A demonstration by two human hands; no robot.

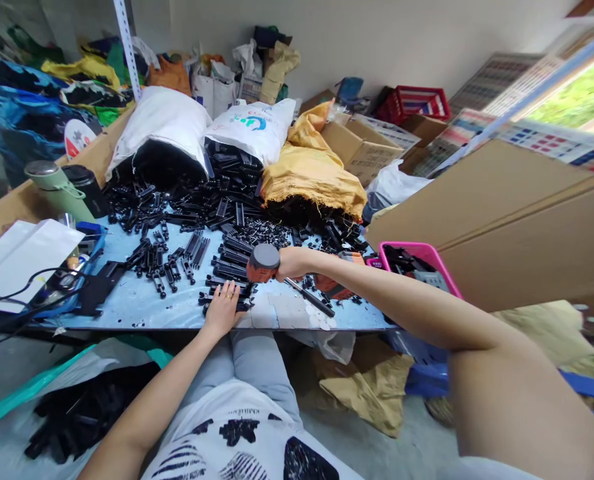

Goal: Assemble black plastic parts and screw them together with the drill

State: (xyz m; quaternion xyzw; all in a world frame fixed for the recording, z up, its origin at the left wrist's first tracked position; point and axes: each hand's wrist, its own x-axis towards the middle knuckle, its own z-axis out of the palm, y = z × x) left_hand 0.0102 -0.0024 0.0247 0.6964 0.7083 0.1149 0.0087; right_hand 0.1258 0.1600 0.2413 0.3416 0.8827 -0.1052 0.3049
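An orange and grey cordless power drill [263,264] is gripped in my right hand [293,263], its round grey back end towards me. The orange base of the drill shows past my wrist. My left hand [221,308] lies with fingers stretched out over the nearest of a row of black plastic parts [231,257], close to the table's front edge. These long parts lie side by side in a column. The drill's tip is hidden, so I cannot tell whether it touches a part. A dark metal rod [311,298] lies beneath my right forearm.
Black parts spill from two white sacks [159,127] and a yellow sack [311,177] onto the blue table [141,310]. A pink basket [417,250] stands right. Left are a green flask [59,190] and a blue tray [94,247]. Cardboard [501,200] walls the right side.
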